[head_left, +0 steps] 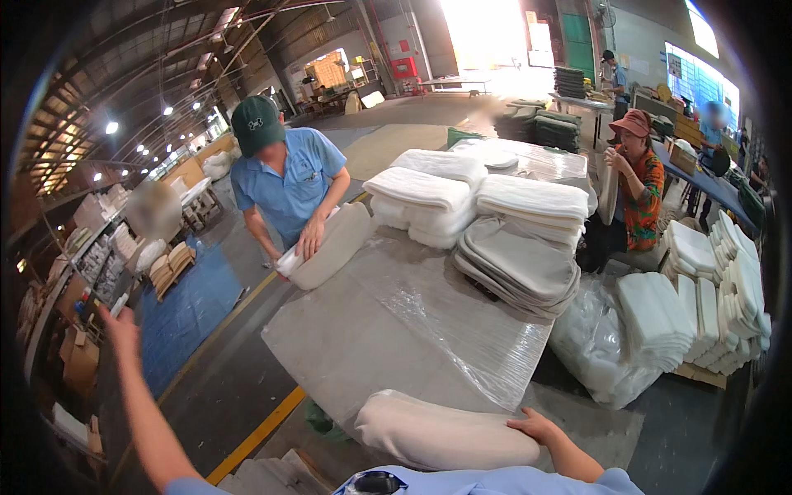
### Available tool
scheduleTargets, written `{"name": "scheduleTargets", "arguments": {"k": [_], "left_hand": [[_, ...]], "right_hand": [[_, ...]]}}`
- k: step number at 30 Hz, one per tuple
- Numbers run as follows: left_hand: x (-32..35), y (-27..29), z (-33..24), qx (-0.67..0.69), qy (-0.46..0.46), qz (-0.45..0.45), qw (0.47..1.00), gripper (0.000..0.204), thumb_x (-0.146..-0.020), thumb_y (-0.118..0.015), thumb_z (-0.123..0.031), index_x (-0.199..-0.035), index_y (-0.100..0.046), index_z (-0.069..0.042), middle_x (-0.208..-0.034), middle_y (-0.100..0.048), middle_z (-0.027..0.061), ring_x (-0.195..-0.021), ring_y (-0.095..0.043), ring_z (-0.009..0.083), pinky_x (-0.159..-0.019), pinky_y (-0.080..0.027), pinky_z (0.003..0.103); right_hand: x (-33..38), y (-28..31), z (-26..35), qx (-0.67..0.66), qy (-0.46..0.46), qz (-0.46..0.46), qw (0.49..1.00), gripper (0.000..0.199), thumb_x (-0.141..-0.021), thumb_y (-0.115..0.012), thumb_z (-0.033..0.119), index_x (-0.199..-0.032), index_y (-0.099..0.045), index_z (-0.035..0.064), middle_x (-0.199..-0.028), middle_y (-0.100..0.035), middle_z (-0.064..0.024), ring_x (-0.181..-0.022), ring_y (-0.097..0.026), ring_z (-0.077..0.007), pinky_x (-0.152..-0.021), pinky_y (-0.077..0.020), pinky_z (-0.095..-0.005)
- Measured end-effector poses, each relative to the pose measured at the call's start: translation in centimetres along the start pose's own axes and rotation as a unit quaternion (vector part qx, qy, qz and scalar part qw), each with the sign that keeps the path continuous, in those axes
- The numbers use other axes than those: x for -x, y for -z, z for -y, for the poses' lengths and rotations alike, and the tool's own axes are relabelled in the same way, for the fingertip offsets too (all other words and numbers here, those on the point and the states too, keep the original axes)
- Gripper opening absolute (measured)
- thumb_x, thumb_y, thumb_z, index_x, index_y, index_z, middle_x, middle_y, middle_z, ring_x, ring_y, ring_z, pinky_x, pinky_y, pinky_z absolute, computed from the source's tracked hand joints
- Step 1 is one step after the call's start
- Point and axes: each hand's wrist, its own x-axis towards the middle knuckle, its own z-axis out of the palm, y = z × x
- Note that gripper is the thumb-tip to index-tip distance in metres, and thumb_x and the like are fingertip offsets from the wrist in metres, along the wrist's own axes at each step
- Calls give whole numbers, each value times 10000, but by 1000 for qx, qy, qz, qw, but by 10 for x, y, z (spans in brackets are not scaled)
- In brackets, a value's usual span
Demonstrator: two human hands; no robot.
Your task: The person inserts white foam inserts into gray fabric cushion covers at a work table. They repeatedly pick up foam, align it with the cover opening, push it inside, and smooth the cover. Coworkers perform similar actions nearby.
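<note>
Two hands of the wearer work well apart: the left hand [122, 334] is raised out to the side over the floor, fingers extended and apparently holding nothing, while the right hand [534, 424] lies against the right end of a long beige cushion [445, 431]. Whether those fingers pinch its fabric I cannot tell; the contact probably steadies the cushion, which lies along the near edge of the grey table [330, 334], within easy reach. Across the table, a co-worker in a blue shirt [299, 161] has both hands on another beige cover [334, 246] with white padding showing at one end, perhaps to keep the two together. White pads [417, 191] and folded grey covers [516, 268] sit in piles toward the far side, seemingly leaving working room nearer in. Clear film [450, 330] lies across part of the tabletop, perhaps as protection.
</note>
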Motion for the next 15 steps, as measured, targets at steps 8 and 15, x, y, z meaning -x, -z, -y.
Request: {"name": "scheduleTargets", "arguments": {"k": [8,15], "left_hand": [[-22,89,-101,-63,-12,-258,964,793,-1096,-563,-400,-1734,-137,-198,-1587,-495,182,-814,-513,242,-647,-452,396],[-28,68,-101,-126,-53,-218,966,816,-1068,-611,-357,-1725,-158,-189,-1550,-561,192,-742,-668,232,-603,-529,373]], "right_hand": [[4,4,13,17,-1,-31,999,1114,-869,-895,413,-1665,-259,-38,-1625,-434,-313,-1418,-555,-375,-1060,-540,-469],[3,-2,12,25,9,-50,998,1072,-869,-891,422,-1649,-314,-36,-1590,-488,-304,-1416,-559,-375,-1076,-530,-469]]}}
